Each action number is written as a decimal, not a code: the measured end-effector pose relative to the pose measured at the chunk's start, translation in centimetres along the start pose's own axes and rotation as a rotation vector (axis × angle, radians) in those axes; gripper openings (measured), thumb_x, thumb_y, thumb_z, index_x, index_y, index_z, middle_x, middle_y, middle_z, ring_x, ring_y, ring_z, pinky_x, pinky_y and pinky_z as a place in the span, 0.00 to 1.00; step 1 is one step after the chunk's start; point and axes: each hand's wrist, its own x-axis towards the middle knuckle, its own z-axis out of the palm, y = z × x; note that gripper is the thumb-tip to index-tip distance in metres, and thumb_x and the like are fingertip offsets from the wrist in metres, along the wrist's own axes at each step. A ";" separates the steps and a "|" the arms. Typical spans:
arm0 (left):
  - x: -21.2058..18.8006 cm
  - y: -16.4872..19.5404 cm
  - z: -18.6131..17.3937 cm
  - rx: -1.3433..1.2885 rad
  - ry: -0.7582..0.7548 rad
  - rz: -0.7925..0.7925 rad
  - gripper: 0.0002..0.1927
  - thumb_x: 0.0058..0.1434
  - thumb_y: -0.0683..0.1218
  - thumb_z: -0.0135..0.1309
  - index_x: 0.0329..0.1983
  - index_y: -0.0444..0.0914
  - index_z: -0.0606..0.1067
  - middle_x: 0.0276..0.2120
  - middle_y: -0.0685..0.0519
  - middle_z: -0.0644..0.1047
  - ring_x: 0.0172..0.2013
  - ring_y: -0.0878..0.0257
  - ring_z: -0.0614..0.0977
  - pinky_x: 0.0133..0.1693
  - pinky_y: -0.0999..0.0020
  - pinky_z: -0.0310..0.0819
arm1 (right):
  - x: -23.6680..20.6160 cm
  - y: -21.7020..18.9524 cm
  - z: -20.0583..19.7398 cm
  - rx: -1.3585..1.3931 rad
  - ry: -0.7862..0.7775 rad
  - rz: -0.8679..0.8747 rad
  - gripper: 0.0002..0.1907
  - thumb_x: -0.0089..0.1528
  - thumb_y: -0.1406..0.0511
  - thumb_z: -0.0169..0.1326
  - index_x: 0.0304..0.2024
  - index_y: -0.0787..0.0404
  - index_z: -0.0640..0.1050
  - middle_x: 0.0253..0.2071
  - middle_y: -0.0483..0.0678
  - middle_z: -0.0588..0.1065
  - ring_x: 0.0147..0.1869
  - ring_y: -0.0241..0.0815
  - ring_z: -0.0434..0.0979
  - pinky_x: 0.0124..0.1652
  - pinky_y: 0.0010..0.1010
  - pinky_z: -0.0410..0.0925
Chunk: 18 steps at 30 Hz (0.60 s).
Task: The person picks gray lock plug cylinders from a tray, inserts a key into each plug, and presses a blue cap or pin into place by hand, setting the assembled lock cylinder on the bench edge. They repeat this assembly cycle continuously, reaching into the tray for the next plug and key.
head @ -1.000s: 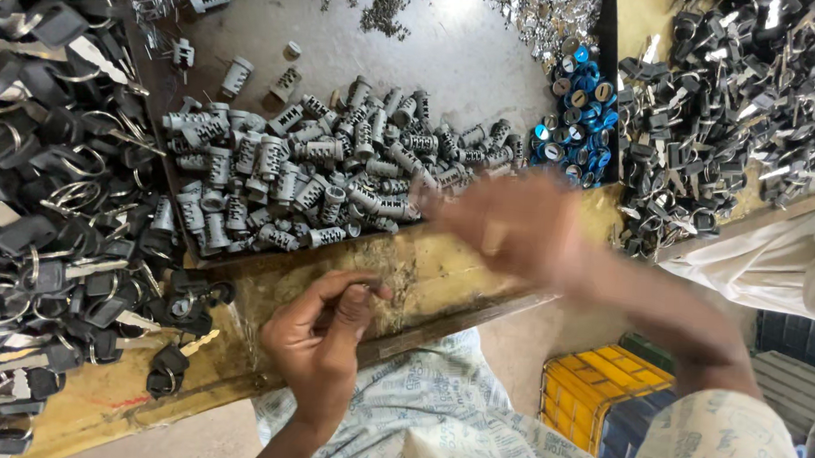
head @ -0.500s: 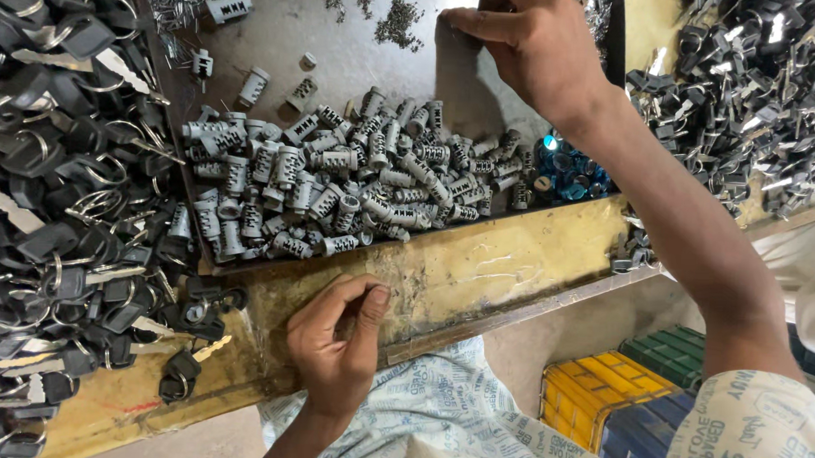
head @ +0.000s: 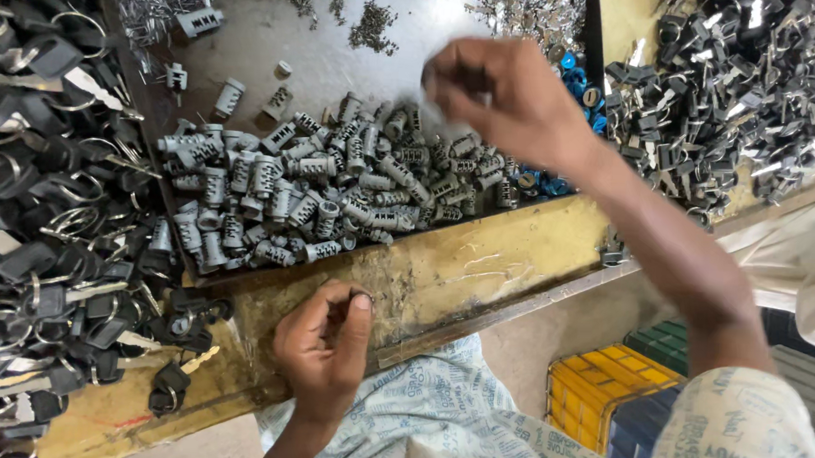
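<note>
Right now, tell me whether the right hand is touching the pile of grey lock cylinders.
Cannot tell. In the head view the right hand is blurred above the grey lock cylinders, hiding any contact or gap beneath it.

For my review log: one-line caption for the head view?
Right hand above grey lock cylinders; left hand pinches a small part near black keys.

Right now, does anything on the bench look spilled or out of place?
Mostly sorted heaps. A few black keys lie apart from the key pile, at the yellow bench edge. Some grey cylinders sit loose, away from the main heap. Nothing looks damaged.
</note>
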 end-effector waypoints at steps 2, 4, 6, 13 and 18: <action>0.1 0.4 0.2 -0.042 0.037 -0.034 0.05 0.65 0.42 0.57 0.35 0.35 0.80 0.25 0.57 0.79 0.21 0.76 0.74 0.22 0.80 0.65 | -3.9 -2.5 1.6 0.390 -0.134 0.133 0.03 0.66 0.70 0.55 0.41 0.59 0.80 0.35 0.44 0.79 0.33 0.31 0.78 0.34 0.24 0.76; 0.3 0.9 0.3 -0.029 0.035 -0.020 0.04 0.64 0.41 0.58 0.35 0.35 0.81 0.27 0.57 0.81 0.21 0.76 0.76 0.21 0.81 0.65 | -7.0 -4.6 3.7 0.601 -0.255 0.103 0.02 0.65 0.68 0.58 0.40 0.59 0.81 0.34 0.43 0.79 0.31 0.27 0.75 0.31 0.19 0.71; 0.2 1.7 0.2 0.033 -0.005 0.017 0.04 0.63 0.40 0.59 0.35 0.35 0.82 0.30 0.56 0.83 0.23 0.77 0.77 0.22 0.82 0.65 | -9.6 -6.2 5.8 0.625 -0.331 0.181 0.03 0.63 0.68 0.61 0.39 0.61 0.82 0.32 0.41 0.78 0.30 0.26 0.71 0.28 0.18 0.65; -0.1 2.9 -0.3 -0.007 -0.051 0.018 0.05 0.63 0.39 0.62 0.39 0.30 0.81 0.32 0.53 0.82 0.28 0.75 0.77 0.29 0.81 0.68 | -12.1 -7.9 8.8 1.083 -0.231 0.364 0.10 0.66 0.67 0.60 0.46 0.68 0.80 0.39 0.39 0.78 0.42 0.24 0.73 0.41 0.20 0.68; -0.1 2.8 -0.2 0.029 -0.062 0.047 0.05 0.63 0.41 0.62 0.35 0.32 0.82 0.29 0.53 0.84 0.23 0.75 0.80 0.24 0.82 0.69 | -12.5 -7.2 9.3 1.138 -0.250 0.447 0.08 0.65 0.67 0.60 0.44 0.67 0.80 0.34 0.39 0.77 0.33 0.25 0.70 0.32 0.19 0.63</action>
